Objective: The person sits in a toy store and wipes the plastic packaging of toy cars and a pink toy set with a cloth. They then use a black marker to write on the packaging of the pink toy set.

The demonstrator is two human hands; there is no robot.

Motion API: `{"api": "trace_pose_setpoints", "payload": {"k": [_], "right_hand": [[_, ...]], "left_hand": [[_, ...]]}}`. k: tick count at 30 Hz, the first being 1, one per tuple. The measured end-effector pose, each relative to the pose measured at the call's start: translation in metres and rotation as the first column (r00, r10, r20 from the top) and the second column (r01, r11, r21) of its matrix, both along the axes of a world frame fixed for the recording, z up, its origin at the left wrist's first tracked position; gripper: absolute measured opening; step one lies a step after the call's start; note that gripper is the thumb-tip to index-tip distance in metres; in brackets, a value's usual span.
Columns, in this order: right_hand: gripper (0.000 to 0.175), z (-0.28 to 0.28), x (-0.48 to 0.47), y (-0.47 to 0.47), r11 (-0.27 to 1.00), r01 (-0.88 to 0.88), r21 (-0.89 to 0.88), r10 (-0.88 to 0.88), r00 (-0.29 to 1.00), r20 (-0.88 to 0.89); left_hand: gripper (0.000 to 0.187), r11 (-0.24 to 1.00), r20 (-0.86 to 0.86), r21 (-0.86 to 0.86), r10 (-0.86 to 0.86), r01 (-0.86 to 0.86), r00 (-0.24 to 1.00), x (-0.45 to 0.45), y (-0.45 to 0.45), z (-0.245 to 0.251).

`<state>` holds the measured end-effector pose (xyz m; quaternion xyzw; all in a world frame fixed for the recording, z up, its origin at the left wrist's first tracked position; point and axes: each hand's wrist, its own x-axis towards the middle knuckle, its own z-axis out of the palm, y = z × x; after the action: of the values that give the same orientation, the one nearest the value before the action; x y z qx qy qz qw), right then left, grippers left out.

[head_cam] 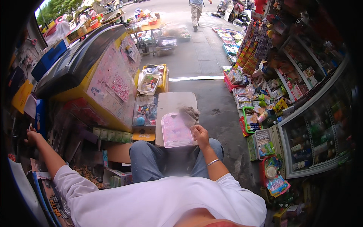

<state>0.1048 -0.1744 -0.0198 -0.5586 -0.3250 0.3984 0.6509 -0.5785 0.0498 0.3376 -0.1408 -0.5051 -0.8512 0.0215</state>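
Observation:
My right hand pinches the right edge of a pink printed card pack, which lies over a cardboard-topped surface before my knees. A crumpled grey-brown cloth touches the pack's upper right side, partly blurred. My left hand is stretched far out to the left, beside dark shelving and a blue box. Its fingers look bent around something small and pale, but the picture does not settle whether it is held.
Left stands a yellow chest freezer with stickers. Beyond the cardboard are a white basket and a toy tray. Goods, a green basket and a glass-door cooler line the right. A person walks outside.

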Motion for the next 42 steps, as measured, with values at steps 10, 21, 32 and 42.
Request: {"api": "trace_pose_setpoints", "payload": {"k": [10, 21, 32, 42], "right_hand": [[0.04, 0.062, 0.004, 0.002, 0.986, 0.113, 0.126, -0.169, 0.679, 0.715], [0.06, 0.013, 0.003, 0.039, 0.948, 0.244, -0.206, 0.074, 0.46, 0.885], [0.021, 0.017, 0.01, 0.038, 0.945, 0.313, -0.101, -0.097, 0.558, 0.824], [0.017, 0.015, 0.008, 0.014, 0.938, 0.327, 0.116, -0.344, 0.923, 0.174]], "left_hand": [[0.058, 0.988, -0.121, -0.022, 0.151, -0.155, 0.981, 0.033, -0.018, -0.005], [0.025, 0.271, 0.029, -0.379, -0.952, 0.885, 0.304, 0.317, -0.064, -0.18], [0.058, -0.415, 0.54, -0.594, -0.841, 0.689, -0.041, 0.459, -0.124, -0.324], [0.025, -0.461, 0.574, -0.488, -0.809, 0.741, -0.126, 0.465, -0.131, -0.347]]}}
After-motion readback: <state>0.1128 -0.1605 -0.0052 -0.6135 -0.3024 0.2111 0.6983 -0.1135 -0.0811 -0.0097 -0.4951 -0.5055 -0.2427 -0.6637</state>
